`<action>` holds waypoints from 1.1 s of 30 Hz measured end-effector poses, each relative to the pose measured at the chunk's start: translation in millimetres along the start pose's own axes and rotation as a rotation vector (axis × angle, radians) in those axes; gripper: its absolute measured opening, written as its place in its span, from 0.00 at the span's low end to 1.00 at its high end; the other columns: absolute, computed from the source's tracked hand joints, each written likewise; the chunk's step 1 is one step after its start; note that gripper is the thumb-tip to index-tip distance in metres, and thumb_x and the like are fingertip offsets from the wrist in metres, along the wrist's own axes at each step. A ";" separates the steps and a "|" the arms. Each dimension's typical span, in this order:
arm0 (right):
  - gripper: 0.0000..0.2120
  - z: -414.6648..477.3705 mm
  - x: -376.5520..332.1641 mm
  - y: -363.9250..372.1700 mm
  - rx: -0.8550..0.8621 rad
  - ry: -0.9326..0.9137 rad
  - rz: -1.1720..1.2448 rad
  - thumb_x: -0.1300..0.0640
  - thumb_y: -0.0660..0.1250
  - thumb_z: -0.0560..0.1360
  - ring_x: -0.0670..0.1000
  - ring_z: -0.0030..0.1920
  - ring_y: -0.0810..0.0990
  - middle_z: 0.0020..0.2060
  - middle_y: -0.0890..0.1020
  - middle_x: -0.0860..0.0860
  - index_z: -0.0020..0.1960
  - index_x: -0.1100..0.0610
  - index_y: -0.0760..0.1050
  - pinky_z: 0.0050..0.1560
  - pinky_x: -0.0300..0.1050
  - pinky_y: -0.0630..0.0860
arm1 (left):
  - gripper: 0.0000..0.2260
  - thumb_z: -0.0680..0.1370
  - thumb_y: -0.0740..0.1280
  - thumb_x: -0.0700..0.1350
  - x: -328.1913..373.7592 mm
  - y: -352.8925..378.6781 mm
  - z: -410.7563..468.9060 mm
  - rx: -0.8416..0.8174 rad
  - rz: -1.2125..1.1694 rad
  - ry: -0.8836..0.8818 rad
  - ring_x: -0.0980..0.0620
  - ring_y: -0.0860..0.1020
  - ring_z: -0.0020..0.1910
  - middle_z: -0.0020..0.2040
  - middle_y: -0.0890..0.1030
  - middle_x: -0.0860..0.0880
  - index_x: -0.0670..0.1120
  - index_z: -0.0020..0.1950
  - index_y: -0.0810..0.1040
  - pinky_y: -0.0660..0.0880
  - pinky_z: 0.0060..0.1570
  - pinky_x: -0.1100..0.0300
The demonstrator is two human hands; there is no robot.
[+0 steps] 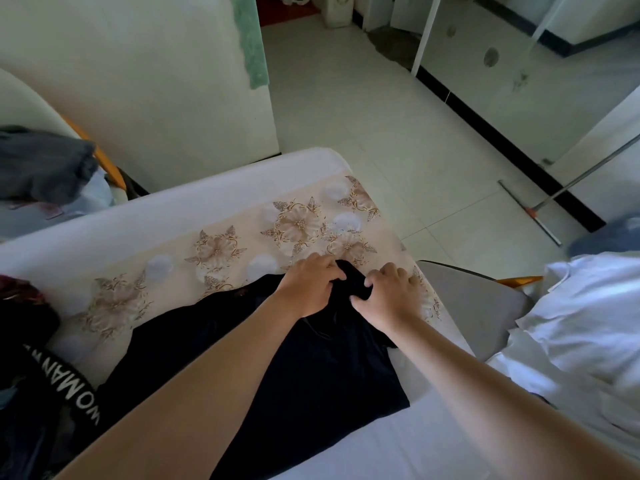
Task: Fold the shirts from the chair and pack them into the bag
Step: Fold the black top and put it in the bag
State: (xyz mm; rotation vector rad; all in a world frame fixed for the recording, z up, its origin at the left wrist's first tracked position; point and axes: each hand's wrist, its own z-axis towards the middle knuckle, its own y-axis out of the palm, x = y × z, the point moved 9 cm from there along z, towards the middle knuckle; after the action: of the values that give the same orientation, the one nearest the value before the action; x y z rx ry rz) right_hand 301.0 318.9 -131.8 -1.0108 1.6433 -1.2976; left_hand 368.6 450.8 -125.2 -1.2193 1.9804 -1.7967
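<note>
Head: curled hands [308, 285] on shirt [311, 375]

both hands — left hand [309, 285], right hand [388, 292] — grip a dark shirt [311, 368] on the floral-covered bed [214, 251].

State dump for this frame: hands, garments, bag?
Dark navy shirt, laid out unfolded on the floral-patterned cloth.
Left hand, gripping that shirt's far edge.
Right hand, gripping the same edge.
White shirts, heaped unfolded on the grey chair.
Black bag with lettered strap, at far left; open or closed unclear.
</note>
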 end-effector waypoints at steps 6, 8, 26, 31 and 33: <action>0.23 18.6 0.4 -7.1 -0.094 0.049 -0.168 0.39 0.59 0.75 0.57 0.54 0.73 0.52 0.75 0.53 0.55 0.55 0.77 0.57 0.54 0.68 | 0.24 0.83 0.57 0.45 -8.8 22.6 -17.7 -0.039 0.077 0.029 0.50 0.51 0.78 0.79 0.56 0.53 0.56 0.79 0.58 0.48 0.77 0.50; 0.27 24.9 -5.7 -12.7 -0.106 0.044 -0.165 0.35 0.57 0.73 0.57 0.55 0.73 0.53 0.75 0.54 0.56 0.56 0.75 0.56 0.54 0.68 | 0.22 0.82 0.59 0.42 -13.0 12.2 -23.4 0.100 -0.074 -0.014 0.50 0.59 0.76 0.76 0.65 0.52 0.53 0.76 0.66 0.55 0.76 0.53; 0.21 -4.1 -72.4 -16.3 -0.019 -0.763 -0.108 0.65 0.64 0.69 0.56 0.55 0.76 0.55 0.77 0.52 0.61 0.54 0.76 0.55 0.49 0.72 | 0.26 0.79 0.62 0.43 -69.4 13.6 -113.9 0.313 0.009 -0.277 0.51 0.61 0.75 0.75 0.64 0.52 0.52 0.77 0.62 0.58 0.74 0.53; 0.31 -42.4 -104.1 10.1 -0.195 -0.793 0.016 0.53 0.66 0.71 0.51 0.70 0.64 0.71 0.66 0.49 0.73 0.45 0.65 0.70 0.49 0.64 | 0.23 0.78 0.65 0.47 -94.4 6.8 -129.7 0.301 0.123 -0.414 0.46 0.70 0.67 0.67 0.71 0.49 0.48 0.73 0.69 0.67 0.67 0.50; 0.22 -41.6 -108.7 18.6 -0.201 -0.792 0.009 0.52 0.64 0.78 0.51 0.72 0.66 0.72 0.68 0.49 0.72 0.45 0.70 0.71 0.49 0.64 | 0.23 0.78 0.67 0.51 -107.5 5.1 -139.6 0.292 0.190 -0.490 0.44 0.72 0.63 0.64 0.73 0.47 0.47 0.71 0.71 0.70 0.63 0.48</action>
State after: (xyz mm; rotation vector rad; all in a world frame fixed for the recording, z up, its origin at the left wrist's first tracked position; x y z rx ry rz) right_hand 300.3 436.7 -131.9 -1.4028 1.1566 -0.5878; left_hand 346.0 625.3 -135.8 -1.1872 1.4519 -1.4546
